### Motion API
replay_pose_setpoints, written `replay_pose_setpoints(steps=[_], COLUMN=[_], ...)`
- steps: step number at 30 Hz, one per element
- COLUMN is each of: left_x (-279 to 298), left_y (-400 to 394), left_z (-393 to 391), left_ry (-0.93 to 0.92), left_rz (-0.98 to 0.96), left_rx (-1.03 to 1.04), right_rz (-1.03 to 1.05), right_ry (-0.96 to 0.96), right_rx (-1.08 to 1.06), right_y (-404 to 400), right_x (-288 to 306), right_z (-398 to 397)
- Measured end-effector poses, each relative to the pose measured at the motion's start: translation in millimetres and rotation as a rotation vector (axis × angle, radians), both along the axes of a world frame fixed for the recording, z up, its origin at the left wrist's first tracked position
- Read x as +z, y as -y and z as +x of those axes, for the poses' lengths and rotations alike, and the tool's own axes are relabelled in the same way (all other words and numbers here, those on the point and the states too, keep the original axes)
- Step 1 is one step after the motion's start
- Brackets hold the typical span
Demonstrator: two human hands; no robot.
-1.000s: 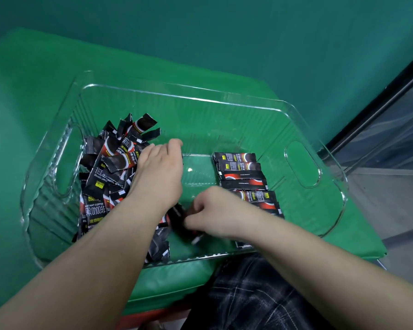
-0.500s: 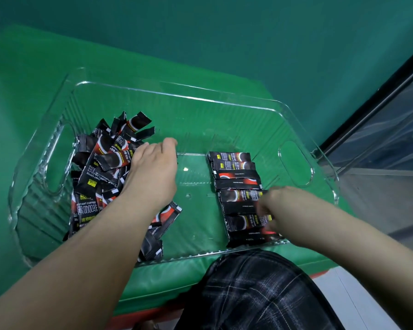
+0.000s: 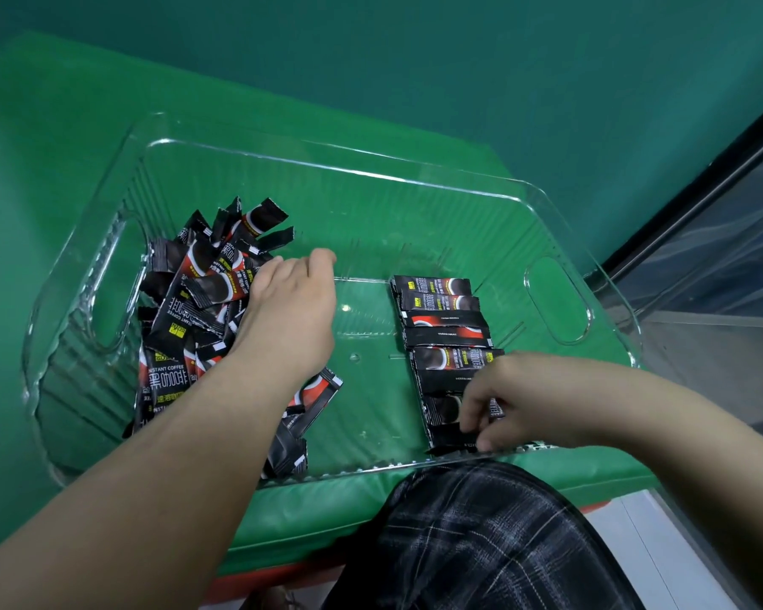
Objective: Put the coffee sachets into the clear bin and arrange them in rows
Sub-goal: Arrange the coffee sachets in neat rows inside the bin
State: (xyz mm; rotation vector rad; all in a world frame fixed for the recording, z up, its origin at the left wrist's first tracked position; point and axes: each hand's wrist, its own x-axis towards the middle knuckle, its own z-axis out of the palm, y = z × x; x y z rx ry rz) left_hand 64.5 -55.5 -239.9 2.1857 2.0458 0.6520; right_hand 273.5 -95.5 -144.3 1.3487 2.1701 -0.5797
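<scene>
A clear plastic bin [image 3: 560, 297] with handle cut-outs sits on a green padded surface. A loose heap of black coffee sachets [image 3: 194, 301] fills its left side. A neat row of sachets [image 3: 446, 328] runs front to back at right of centre. My left hand [image 3: 287, 310] lies palm down on the heap's right edge, fingers together; what it holds, if anything, is hidden. My right hand [image 3: 516, 398] pinches a black sachet [image 3: 452, 438] at the near end of the row, against the bin's front wall.
The green padded surface [image 3: 62, 147] extends left and behind the bin, against a teal wall. A dark plaid-clad knee [image 3: 481, 539] sits just below the bin's front edge. A glass panel with dark frame [image 3: 723, 222] stands to the right.
My right hand carried a sachet from the middle front of the bin across to the near end of the row on the right. My left hand stayed on the heap.
</scene>
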Motion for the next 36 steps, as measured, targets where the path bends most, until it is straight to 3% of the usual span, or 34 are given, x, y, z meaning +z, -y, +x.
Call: replay_pose_setpoints(steps=[5, 15, 19, 23, 28, 36], left_x=[1, 2, 2, 2, 2, 4], left_y=[0, 1, 1, 1, 1, 2], left_z=[1, 1, 1, 1, 0, 0], left_ry=[-0.002, 0.008, 0.008, 0.008, 0.003, 0.003], left_rz=[-0.005, -0.013, -0.016, -0.016, -0.014, -0.018], left_rx=[0.003, 0.001, 0.001, -0.003, 0.001, -0.004], right_rz=[0.000, 0.019, 0.050, 0.188, 0.083, 0.078], right_ry=[0.111, 0.115, 0.237, 0.080, -0.155, -0.096], right_rx=[0.041, 0.029, 0.109, 0.178, 0.237, 0.232], right_y=[-2, -12, -16, -13, -5, -7], right_x=[-7, 0, -5, -8, -15, -20], right_z=[0, -4, -14, -8, -6, 1])
